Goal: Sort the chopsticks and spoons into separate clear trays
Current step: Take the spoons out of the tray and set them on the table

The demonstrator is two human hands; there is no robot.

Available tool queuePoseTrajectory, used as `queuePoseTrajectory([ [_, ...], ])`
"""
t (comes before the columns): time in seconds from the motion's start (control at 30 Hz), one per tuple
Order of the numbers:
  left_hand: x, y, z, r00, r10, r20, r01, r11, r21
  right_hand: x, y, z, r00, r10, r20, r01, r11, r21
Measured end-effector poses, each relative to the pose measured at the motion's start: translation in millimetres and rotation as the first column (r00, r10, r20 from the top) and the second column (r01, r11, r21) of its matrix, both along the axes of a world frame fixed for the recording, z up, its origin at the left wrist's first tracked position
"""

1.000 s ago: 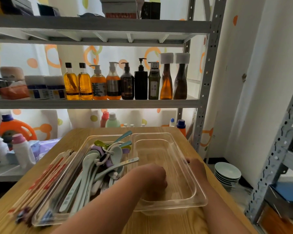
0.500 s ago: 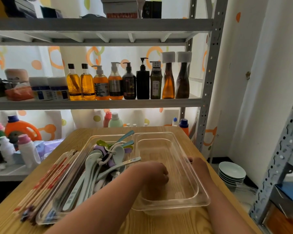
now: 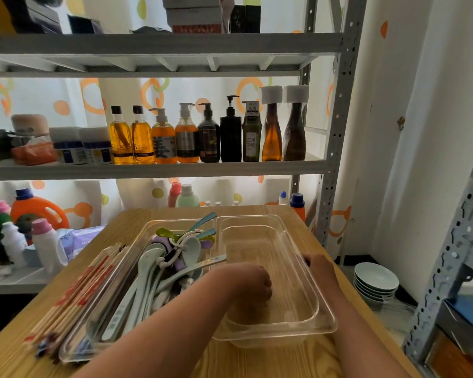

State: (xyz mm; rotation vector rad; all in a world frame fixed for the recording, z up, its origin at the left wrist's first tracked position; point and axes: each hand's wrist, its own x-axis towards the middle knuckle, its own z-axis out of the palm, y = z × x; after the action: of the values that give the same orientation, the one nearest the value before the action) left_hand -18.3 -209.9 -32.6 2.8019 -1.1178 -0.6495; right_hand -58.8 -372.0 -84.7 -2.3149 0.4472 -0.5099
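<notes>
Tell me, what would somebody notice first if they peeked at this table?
Probably the jumble of pastel spoons heaped in the left clear tray. Next, the empty tray beside it, with the left hand inside and the right hand on its rim. Red-marked chopsticks lie at the far left.

A: Where is room lying open on the light wooden table point(image 3: 257, 361)?

B: The near edge is lying bare, and so is the far strip behind both trays. The right-hand clear plastic tray point(image 3: 326, 321) is holding nothing but the left hand point(image 3: 247, 282), curled low inside it. The right hand point(image 3: 318, 267) is sitting on that tray's right rim.

A: And what is blocking the way?

B: The left-hand clear plastic tray point(image 3: 137, 241) is lying heaped with pale and coloured spoons point(image 3: 159, 268), several handles jutting over its rim. A bundle of wooden chopsticks with red markings point(image 3: 79, 290) is crowding the table's left side, just beside that tray.
</notes>
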Motion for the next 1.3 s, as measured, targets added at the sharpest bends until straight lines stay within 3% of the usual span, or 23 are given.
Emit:
queuePoseTrajectory([
  [0.23, -4.4, 1.3, 7.2, 0.997, -0.032, 0.070, 0.037, 0.997, -0.069, -2.6, 1.1, -0.2, 1.000, -0.009, 0.022, 0.008, 0.999, 0.054],
  [0.37, -10.1, 4.3, 18.9, 0.982, -0.044, 0.183, 0.079, 0.979, -0.188, -4.2, 0.4, -0.8, 0.999, -0.027, 0.019, 0.025, 0.995, 0.100],
  [0.5, -15.8, 15.9, 33.2, 0.962, -0.009, 0.273, 0.107, 0.931, -0.348, -13.8, 1.1, 5.2, 0.992, -0.101, 0.074, 0.076, 0.956, 0.284],
  [0.6, -20.0, 27.2, 39.9, 0.937, 0.068, 0.343, 0.108, 0.876, -0.469, -23.7, 2.8, 14.3, 0.985, -0.131, 0.109, 0.088, 0.940, 0.329],
  [0.83, -22.2, 57.4, 40.7, 0.879, 0.273, 0.391, 0.029, 0.788, -0.615, -43.5, 25.3, 50.3, 0.982, -0.046, 0.181, 0.013, 0.984, 0.178],
  [1.3, -13.6, 158.8, 23.7, 0.813, 0.450, 0.369, -0.165, 0.786, -0.596, -38.4, 134.1, 76.6, 0.939, 0.263, 0.222, -0.249, 0.965, -0.087],
])
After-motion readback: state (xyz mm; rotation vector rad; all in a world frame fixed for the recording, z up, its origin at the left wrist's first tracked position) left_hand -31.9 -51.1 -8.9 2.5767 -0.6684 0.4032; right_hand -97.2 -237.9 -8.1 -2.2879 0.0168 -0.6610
